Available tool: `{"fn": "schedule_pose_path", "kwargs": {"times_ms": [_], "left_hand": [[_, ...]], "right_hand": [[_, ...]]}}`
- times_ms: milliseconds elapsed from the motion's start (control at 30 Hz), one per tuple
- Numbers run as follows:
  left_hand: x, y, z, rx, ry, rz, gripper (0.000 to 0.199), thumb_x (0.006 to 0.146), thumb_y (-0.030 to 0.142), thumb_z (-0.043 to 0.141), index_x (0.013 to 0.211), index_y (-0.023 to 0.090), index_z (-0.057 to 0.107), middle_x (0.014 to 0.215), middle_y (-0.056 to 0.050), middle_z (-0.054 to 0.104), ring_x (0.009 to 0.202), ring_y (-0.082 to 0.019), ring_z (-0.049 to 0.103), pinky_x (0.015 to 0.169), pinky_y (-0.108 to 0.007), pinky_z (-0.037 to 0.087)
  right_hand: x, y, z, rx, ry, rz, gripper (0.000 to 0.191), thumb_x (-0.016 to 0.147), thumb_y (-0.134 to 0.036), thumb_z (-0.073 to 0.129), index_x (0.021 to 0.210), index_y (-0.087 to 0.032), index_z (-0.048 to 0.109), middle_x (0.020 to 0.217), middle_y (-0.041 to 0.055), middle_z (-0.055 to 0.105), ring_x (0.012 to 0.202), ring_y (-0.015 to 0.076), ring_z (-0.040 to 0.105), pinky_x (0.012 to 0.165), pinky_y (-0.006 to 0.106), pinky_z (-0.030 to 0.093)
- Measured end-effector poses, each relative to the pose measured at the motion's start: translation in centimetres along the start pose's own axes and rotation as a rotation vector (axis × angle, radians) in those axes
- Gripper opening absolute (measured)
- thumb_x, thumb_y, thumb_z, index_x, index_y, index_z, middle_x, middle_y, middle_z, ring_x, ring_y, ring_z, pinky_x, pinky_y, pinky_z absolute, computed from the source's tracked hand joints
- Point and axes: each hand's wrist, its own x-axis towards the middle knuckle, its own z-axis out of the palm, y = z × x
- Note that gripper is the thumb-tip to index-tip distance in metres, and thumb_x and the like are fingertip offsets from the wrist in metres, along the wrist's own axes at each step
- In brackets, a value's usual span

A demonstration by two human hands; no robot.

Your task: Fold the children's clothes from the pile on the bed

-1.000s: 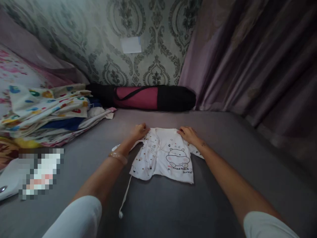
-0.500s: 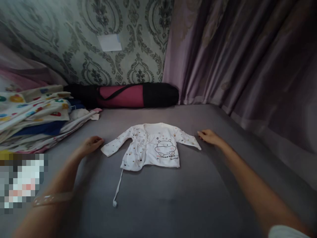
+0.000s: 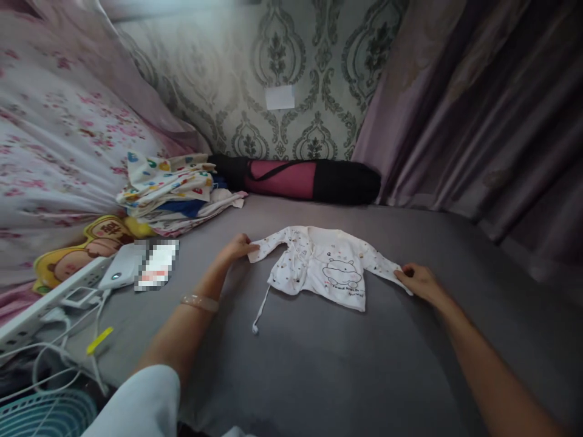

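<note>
We have the small white top (image 3: 334, 261) lying front up on the grey sheet (image 3: 319, 376), its sleeves spread and a loose tie (image 3: 260, 311) trailing toward us. Our left hand (image 3: 239, 247) pinches one cuff between thumb and fingers; our right hand (image 3: 419, 282) pinches the other. We judge the step in hand to be straightening the sleeves, and the next move to call for a light, even pull that does not bunch the body. Under the printed cartoon animal (image 3: 342, 273) runs red and black lettering, perhaps including "food", too blurred for us to read surely. The yellow cushion (image 3: 59, 270) bears dark characters we cannot make out, and pixelation hides any writing on the item (image 3: 157, 265) beside the white device (image 3: 119, 270). We find no legible brand.
</note>
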Motion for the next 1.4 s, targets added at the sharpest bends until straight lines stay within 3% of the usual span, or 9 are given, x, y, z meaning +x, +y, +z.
{"fn": "schedule_pose_path", "kwargs": {"times_ms": [233,433,567,700,833,933,1167,1300,1400], "left_hand": [[1.0,0.2,0.0,-0.189,0.035,0.016,0.024,0.061,0.035,0.072,0.066,0.017,0.057,0.056,0.002,0.052,0.059,-0.014,0.05,0.051,-0.021,0.033],[2.2,0.0,-1.0,-0.385,0.102,0.064,0.034,0.067,0.046,0.065,0.082,0.017,0.056,0.064,0.003,0.052,0.057,-0.012,0.05,0.052,-0.02,0.038],[3.1,-0.5,-1.3,-0.392,0.124,0.104,0.042,0.067,0.049,0.061,0.094,0.016,0.06,0.064,0.004,0.046,0.054,-0.011,0.045,0.05,-0.021,0.037],[4.3,-1.4,-1.3,-0.31,0.18,0.159,0.045,0.07,0.047,0.057,0.099,0.014,0.065,0.061,0.005,0.037,0.054,-0.011,0.039,0.052,-0.022,0.034],[5.3,-2.3,-1.2,-0.03,0.264,0.259,0.039,0.076,0.041,0.053,0.102,0.016,0.068,0.07,0.0,0.05,0.07,-0.017,0.051,0.066,-0.025,0.041],[5.7,-2.9,-0.9,0.12,0.246,0.251,0.038,0.08,0.037,0.05,0.107,0.016,0.067,0.081,-0.004,0.058,0.079,-0.02,0.055,0.075,-0.028,0.044],[4.0,-2.6,-1.1,0.27,0.332,0.282,0.04,0.081,0.034,0.054,0.114,0.013,0.063,0.106,-0.013,0.059,0.086,-0.02,0.059,0.086,-0.031,0.046],[0.2,0.8,-0.5,0.252,0.134,0.435,0.03,0.085,0.033,0.051,0.104,0.016,0.066,0.094,-0.009,0.067,0.082,-0.02,0.061,0.08,-0.029,0.045],[-3.7,4.4,1.4,0.176,-0.133,0.634,0.026,0.086,0.033,0.05,0.091,0.016,0.069,0.087,-0.008,0.07,0.079,-0.018,0.062,0.073,-0.026,0.044]], "right_hand": [[-0.7,-1.5,-0.7,0.27,0.24,0.098,0.014,0.065,-0.034,0.062,0.063,-0.023,0.054,0.058,-0.0001,0.056,0.059,0.0177,0.054,0.057,0.028,0.039],[-0.6,-1.8,-0.9,0.544,0.232,0.132,0.014,0.061,-0.03,0.063,0.069,-0.022,0.056,0.05,-0.0042,0.05,0.051,0.0155,0.05,0.049,0.025,0.037],[-0.1,-1.2,-1.1,0.595,0.177,0.07,0.02,0.061,-0.031,0.067,0.078,-0.021,0.062,0.061,0.0001,0.061,0.06,0.0177,0.057,0.052,0.025,0.041],[0.4,-0.4,-1.3,0.571,0.166,0.027,0.022,0.062,-0.029,0.07,0.083,-0.021,0.065,0.082,0.0057,0.069,0.079,0.0216,0.064,0.064,0.027,0.049],[0.4,0.4,-1.5,0.575,0.112,0.017,0.023,0.065,-0.024,0.069,0.087,-0.02,0.066,0.091,0.0064,0.071,0.088,0.0221,0.065,0.075,0.03,0.051],[0.2,0.7,-1.7,0.554,0.074,0.039,0.024,0.068,-0.021,0.067,0.092,-0.019,0.066,0.099,0.0098,0.071,0.093,0.0221,0.066,0.079,0.029,0.051],[-0.1,2.2,-2.1,0.096,0.082,0.088,0.03,0.077,-0.018,0.06,0.105,-0.014,0.068,0.1,0.0148,0.071,0.091,0.025,0.067,0.08,0.033,0.051],[-1.2,0.9,-2.0,-0.213,0.234,-0.039,0.034,0.084,-0.021,0.053,0.115,-0.013,0.066,0.11,0.0194,0.067,0.103,0.0292,0.064,0.086,0.036,0.047],[-2.4,-3.2,-1.2,-0.138,0.221,-0.165,0.033,0.087,-0.02,0.048,0.114,-0.013,0.067,0.108,0.0173,0.069,0.1,0.0266,0.065,0.086,0.034,0.047]]}}
